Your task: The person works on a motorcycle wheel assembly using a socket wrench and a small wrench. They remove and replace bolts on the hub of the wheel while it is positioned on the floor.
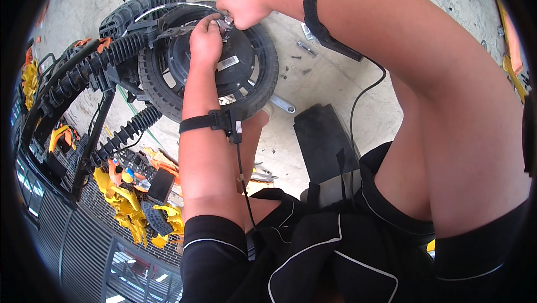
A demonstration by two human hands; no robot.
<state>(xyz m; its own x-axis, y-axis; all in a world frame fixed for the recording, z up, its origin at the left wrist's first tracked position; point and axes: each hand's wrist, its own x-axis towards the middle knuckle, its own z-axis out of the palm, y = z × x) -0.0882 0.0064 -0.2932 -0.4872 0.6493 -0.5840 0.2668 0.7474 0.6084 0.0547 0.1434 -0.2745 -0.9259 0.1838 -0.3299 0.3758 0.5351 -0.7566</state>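
A black scooter-like wheel [263, 59] with a large round hub [232, 79] lies in front of me, joined to a dark frame. Both my hands meet at the far side of the hub, around a small silver metal fitting [228, 22]. My left hand [206, 45] reaches across the hub, its fingers curled and the thumb against the fitting. Coming from the right, my right hand [244, 5] is closed in a fist beside the same fitting; what is inside it is hidden. A pale cable [168, 6] curves over the tyre toward my hands.
Ribbed black shock absorbers [126, 48] and frame tubes stand at left. On the floor are a wrench [282, 103], a silver cylindrical part [307, 49] and several small screws [296, 57]. A black box [325, 141] is near my knee; yellow parts [126, 208] lie lower left.
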